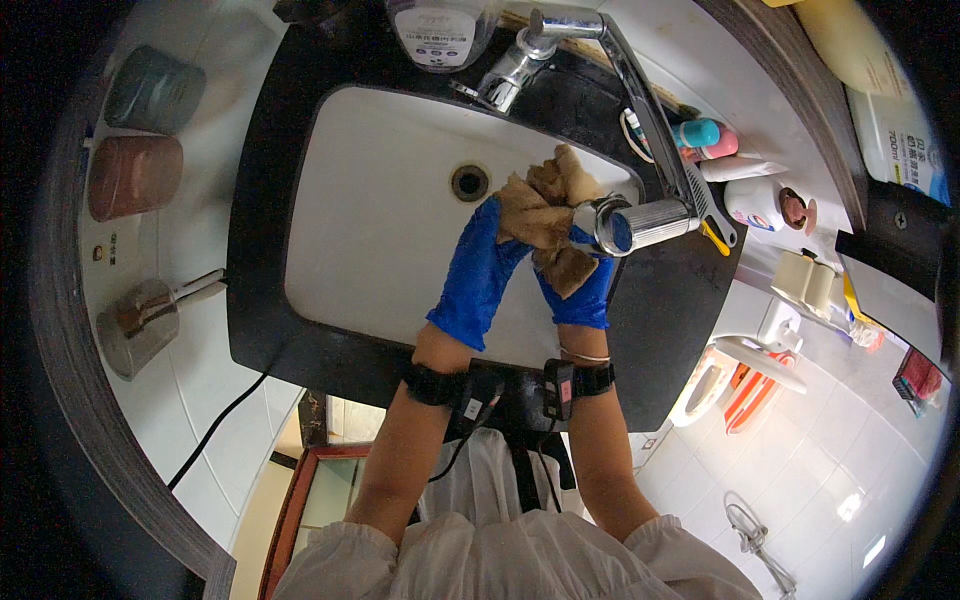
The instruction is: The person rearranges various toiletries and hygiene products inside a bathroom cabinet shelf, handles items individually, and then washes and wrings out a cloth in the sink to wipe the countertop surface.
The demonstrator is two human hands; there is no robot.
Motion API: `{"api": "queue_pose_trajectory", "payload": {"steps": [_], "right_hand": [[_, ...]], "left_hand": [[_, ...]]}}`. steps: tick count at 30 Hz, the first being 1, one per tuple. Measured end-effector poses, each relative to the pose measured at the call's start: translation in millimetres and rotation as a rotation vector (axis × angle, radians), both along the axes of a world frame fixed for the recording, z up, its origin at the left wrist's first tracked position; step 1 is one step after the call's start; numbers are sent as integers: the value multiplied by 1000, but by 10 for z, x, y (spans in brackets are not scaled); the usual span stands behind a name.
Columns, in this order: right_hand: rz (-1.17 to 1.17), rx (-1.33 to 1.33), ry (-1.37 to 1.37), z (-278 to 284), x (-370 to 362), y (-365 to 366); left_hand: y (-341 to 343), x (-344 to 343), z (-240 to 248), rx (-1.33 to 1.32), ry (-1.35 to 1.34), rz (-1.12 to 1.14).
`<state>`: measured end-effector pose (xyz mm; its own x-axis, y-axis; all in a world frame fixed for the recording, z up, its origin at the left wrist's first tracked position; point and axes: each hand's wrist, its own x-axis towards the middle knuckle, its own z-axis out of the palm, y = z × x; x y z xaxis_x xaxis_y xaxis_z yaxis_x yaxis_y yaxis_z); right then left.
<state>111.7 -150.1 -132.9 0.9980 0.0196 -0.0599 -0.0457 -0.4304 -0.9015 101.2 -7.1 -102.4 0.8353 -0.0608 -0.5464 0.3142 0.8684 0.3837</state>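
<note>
A crumpled brown cloth [530, 212] is bunched between my two hands, over the right part of the white sink basin [350, 220]. Blue gloves cover both hands. My left hand [478, 262] is closed around the cloth's left side. On the other side my right hand [588, 290] grips it from below; the faucet head hides part of those fingers. The silver faucet [650, 226] hangs directly above the cloth's right edge, its arm swung out over the basin. I cannot make out any running water. To the left of the cloth lies the round drain [469, 183].
A black countertop [262, 250] frames the basin. Behind it stands a clear bottle [438, 35] with a white label. Along the right edge are a brush [708, 210], a white pump bottle [760, 203] and small tubes. Cups [136, 178] hang on the left wall.
</note>
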Motion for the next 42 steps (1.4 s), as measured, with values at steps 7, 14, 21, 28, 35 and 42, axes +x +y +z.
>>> {"api": "queue_pose_trajectory", "payload": {"steps": [7, 14, 21, 28, 35, 42], "right_hand": [[-409, 1251, 519, 65, -154, -101], [-574, 1254, 478, 37, -59, -85], [-64, 220, 233, -29, -169, -274], [187, 43, 348, 167, -140, -418], [211, -224, 111, -178, -71, -425], [-51, 357, 137, -203, 11, 234]], "left_hand": [[-90, 33, -364, 841, -522, -288], [-377, 211, -478, 813, -279, -245], [1, 356, -66, 602, -35, -411], [22, 253, 183, 872, -482, -668], [-146, 222, -166, 580, -202, -321], [-336, 260, -338, 248, -166, -263]]}}
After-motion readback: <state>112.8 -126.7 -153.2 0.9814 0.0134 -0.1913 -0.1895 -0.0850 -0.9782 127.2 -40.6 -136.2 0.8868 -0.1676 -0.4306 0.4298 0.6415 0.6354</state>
